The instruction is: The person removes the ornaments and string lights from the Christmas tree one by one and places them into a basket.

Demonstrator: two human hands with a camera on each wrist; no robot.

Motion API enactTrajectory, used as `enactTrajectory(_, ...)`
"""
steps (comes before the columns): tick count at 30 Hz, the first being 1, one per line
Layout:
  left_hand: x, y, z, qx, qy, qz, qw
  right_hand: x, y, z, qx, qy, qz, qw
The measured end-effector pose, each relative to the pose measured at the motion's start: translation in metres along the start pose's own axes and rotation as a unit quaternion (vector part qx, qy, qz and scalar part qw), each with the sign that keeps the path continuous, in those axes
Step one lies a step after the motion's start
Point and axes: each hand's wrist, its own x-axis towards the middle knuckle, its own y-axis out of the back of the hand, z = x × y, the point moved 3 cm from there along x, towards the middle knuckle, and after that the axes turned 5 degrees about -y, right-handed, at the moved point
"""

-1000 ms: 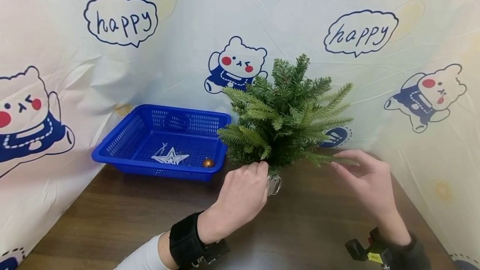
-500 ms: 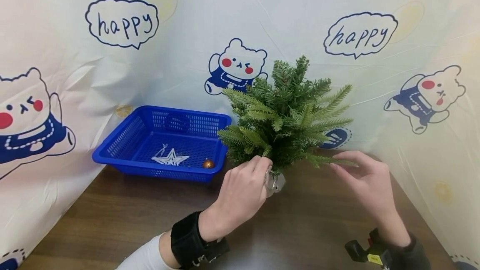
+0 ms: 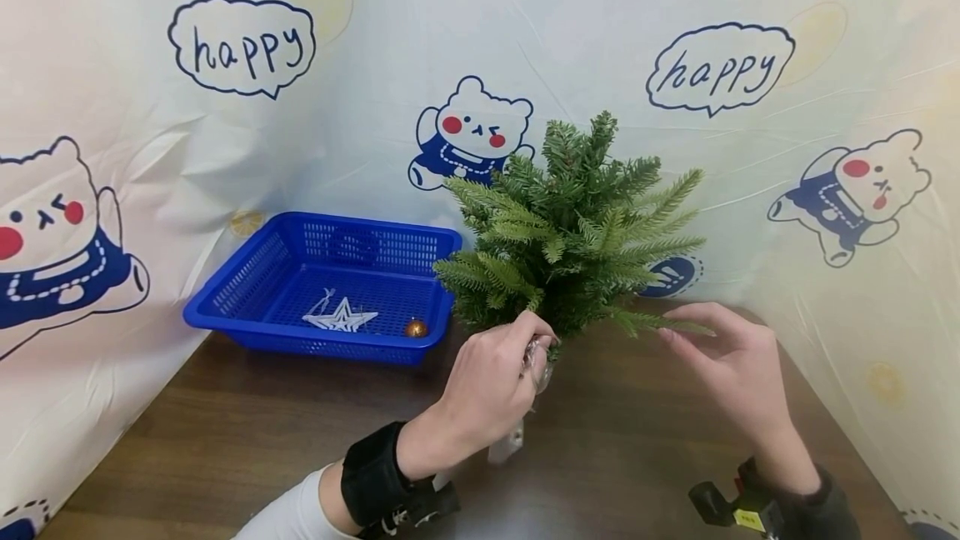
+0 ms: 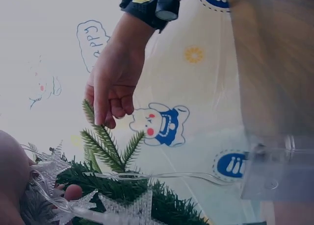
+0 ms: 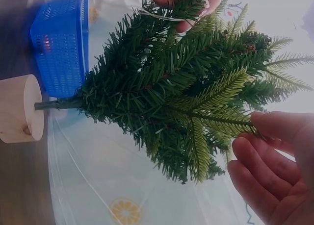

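Note:
A small artificial Christmas tree [image 3: 577, 232] stands in the middle of the head view; its wooden base [image 5: 17, 110] shows in the right wrist view. At the tree's lower front, my left hand [image 3: 483, 377] holds a bunched string of clear star lights [image 4: 127, 205]. From this string hangs a clear battery box [image 3: 507, 443], below the left hand. On the right side, my right hand [image 3: 738, 365] pinches the tip of a light green branch [image 5: 216, 119] between thumb and index finger, its other fingers loosely bent.
Left of the tree sits a blue plastic basket [image 3: 322, 340], holding a white star ornament [image 3: 343, 315] and a small orange-gold ball [image 3: 416, 327]. A printed cloth [image 3: 360, 132] hangs behind and along both sides of the wooden table [image 3: 622, 457].
My left hand has turned and shifted slightly right, bringing the bunched lights into sight; the battery box now dangles lower beneath it. The right hand and the branch have stayed put.

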Motion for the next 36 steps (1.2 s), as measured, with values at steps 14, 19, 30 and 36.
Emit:
enactTrajectory(14, 0.003, 0.005, 0.003, -0.078, -0.018, 0.052, 0.9954, 0.000, 0.000, -0.001, 0.012, -0.010, -0.005, 1.000)
enactTrajectory(19, 0.001, 0.004, 0.003, -0.095, -0.001, 0.057, 0.9938, -0.001, -0.001, -0.001, 0.014, -0.012, -0.009, 1.000)
enactTrajectory(30, 0.001, 0.011, 0.006, -0.166, -0.044, 0.087, 0.9813, -0.001, -0.001, 0.000, 0.024, -0.009, -0.012, 1.000)
enactTrajectory(36, 0.001, 0.016, 0.009, -0.291, -0.035, 0.073, 0.9533, -0.001, -0.001, -0.001, 0.027, -0.008, -0.014, 1.000)
